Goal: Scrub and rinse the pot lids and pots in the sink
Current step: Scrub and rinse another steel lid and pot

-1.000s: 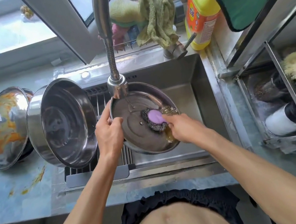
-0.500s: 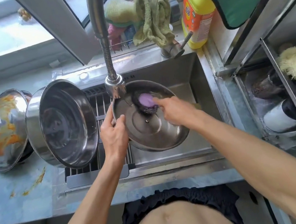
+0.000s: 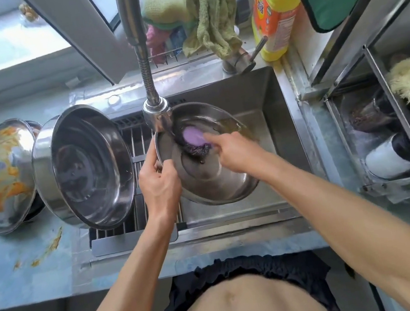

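Observation:
A steel pot lid (image 3: 219, 182) is tilted over the sink (image 3: 271, 107), its underside facing me. My left hand (image 3: 160, 184) grips the lid's left rim. My right hand (image 3: 229, 148) holds a steel-wool scrubber with a purple handle (image 3: 193, 137) against the lid's upper part, just under the faucet head (image 3: 157, 114). A clean steel pot (image 3: 85, 169) lies on its side on the drain rack at the left. A second lid (image 3: 3, 176), smeared with orange sauce, leans on the counter at far left.
A yellow detergent bottle (image 3: 271, 7) and green cloths (image 3: 206, 20) stand behind the sink. A metal rack (image 3: 392, 125) with utensils and a pale mop-like cloth is at the right. Orange sauce spots mark the counter (image 3: 14, 266) at the left.
My right hand moved the scrubber from the lid's centre up toward its top edge under the faucet. The left hand keeps hold of the rim.

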A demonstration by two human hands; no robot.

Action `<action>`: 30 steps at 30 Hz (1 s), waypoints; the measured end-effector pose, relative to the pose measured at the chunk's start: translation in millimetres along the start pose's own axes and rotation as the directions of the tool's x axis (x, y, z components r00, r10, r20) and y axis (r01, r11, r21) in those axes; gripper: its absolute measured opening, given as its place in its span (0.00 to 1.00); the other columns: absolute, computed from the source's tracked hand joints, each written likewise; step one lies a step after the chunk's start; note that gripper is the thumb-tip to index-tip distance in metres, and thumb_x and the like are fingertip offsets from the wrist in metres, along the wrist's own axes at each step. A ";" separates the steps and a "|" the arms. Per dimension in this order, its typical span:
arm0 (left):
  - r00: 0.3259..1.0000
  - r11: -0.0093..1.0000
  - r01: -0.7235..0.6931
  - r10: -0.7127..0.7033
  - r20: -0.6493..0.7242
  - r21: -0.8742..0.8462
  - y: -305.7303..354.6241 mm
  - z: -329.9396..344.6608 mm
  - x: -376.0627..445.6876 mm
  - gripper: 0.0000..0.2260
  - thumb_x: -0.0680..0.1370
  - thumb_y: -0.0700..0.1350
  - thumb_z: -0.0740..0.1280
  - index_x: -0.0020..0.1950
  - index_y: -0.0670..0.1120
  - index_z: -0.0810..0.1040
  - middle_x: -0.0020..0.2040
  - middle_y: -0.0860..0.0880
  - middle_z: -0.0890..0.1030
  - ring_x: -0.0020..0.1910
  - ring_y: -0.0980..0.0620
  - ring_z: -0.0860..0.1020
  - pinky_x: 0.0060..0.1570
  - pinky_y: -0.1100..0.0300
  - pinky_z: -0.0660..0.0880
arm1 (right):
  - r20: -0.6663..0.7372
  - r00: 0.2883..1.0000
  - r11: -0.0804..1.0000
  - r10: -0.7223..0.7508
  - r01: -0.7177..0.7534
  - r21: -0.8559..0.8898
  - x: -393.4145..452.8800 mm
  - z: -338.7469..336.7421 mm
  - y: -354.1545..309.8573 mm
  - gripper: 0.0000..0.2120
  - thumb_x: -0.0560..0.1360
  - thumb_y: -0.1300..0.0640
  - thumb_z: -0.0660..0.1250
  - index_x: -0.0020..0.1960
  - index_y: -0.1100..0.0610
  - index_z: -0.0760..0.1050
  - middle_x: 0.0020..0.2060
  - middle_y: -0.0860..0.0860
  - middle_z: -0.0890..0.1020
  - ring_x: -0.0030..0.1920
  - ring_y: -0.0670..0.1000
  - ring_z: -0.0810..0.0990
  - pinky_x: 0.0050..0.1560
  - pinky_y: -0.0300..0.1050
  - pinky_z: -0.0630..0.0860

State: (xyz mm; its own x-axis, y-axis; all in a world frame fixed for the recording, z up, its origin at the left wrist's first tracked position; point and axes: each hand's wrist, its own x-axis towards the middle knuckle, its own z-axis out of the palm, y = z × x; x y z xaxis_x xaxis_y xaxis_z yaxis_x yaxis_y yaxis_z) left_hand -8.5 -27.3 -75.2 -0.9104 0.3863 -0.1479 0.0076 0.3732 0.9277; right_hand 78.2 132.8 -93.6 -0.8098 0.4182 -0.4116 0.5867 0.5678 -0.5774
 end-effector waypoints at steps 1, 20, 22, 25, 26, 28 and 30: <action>1.000 1.000 0.001 -0.001 -0.011 -0.005 1.7 -4.1 1.7 0.29 0.76 0.37 0.59 0.75 0.58 0.74 0.33 0.50 0.62 0.30 0.53 0.59 0.31 0.58 0.62 | 0.007 1.000 0.999 0.020 -0.019 -0.051 -0.8 -2.8 6.7 0.31 0.77 0.62 0.55 0.75 0.39 0.64 0.55 0.56 0.81 0.51 0.61 0.79 0.46 0.50 0.76; 0.999 0.999 0.024 -0.025 0.028 0.049 8.2 -11.5 9.0 0.30 0.76 0.34 0.59 0.72 0.61 0.76 0.27 0.56 0.63 0.27 0.54 0.59 0.27 0.63 0.61 | 0.035 0.998 0.948 0.061 -0.046 -0.315 0.6 -14.3 10.1 0.24 0.77 0.64 0.56 0.71 0.50 0.66 0.58 0.61 0.77 0.56 0.65 0.78 0.45 0.49 0.69; 0.999 0.997 0.032 -0.031 -0.019 0.066 5.9 -13.5 12.7 0.30 0.76 0.33 0.58 0.72 0.59 0.76 0.25 0.59 0.62 0.24 0.58 0.59 0.24 0.65 0.61 | 0.140 0.984 0.949 0.111 -0.063 -0.309 -11.7 -10.6 19.1 0.22 0.77 0.63 0.57 0.70 0.52 0.69 0.59 0.60 0.77 0.55 0.63 0.78 0.46 0.47 0.69; 0.997 0.995 0.055 -0.050 -0.062 0.086 1.9 -11.2 13.1 0.30 0.76 0.34 0.58 0.73 0.59 0.75 0.26 0.59 0.62 0.24 0.58 0.59 0.24 0.65 0.62 | 0.368 0.927 0.969 0.071 0.023 -0.245 -39.8 -2.2 16.2 0.19 0.80 0.62 0.58 0.69 0.52 0.72 0.62 0.55 0.78 0.56 0.58 0.78 0.54 0.45 0.73; 0.997 0.994 0.061 -0.057 -0.052 0.085 -2.6 -8.4 12.7 0.29 0.77 0.35 0.59 0.74 0.58 0.75 0.26 0.58 0.63 0.24 0.58 0.59 0.25 0.64 0.62 | 0.421 0.907 0.984 0.029 0.049 -0.174 -49.9 -1.1 9.4 0.18 0.82 0.60 0.58 0.71 0.52 0.71 0.65 0.53 0.77 0.59 0.57 0.77 0.59 0.48 0.74; 0.998 0.995 0.059 -0.058 -0.021 0.077 -5.9 -1.8 9.2 0.28 0.78 0.36 0.59 0.73 0.58 0.75 0.28 0.55 0.66 0.26 0.56 0.61 0.27 0.61 0.63 | 0.396 0.915 0.997 -0.078 0.083 0.007 -57.1 2.3 -8.1 0.21 0.83 0.59 0.58 0.75 0.46 0.67 0.68 0.46 0.74 0.61 0.54 0.77 0.63 0.49 0.74; 0.999 0.996 0.052 -0.053 0.012 0.066 -6.0 6.0 2.3 0.27 0.78 0.36 0.60 0.73 0.57 0.76 0.29 0.53 0.70 0.29 0.55 0.65 0.31 0.59 0.66 | 0.221 0.965 0.990 -0.140 0.130 0.058 -44.9 0.8 -21.9 0.24 0.82 0.59 0.59 0.75 0.41 0.66 0.66 0.48 0.77 0.60 0.54 0.78 0.61 0.47 0.75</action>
State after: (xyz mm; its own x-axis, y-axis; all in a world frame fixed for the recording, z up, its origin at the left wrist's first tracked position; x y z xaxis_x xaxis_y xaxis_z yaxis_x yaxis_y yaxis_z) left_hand -8.2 -23.6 -83.1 -0.9048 0.3758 -0.2005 -0.0121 0.4478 0.8941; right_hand 101.8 101.1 -63.0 -0.8652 0.1677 -0.4725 0.4750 0.5755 -0.6656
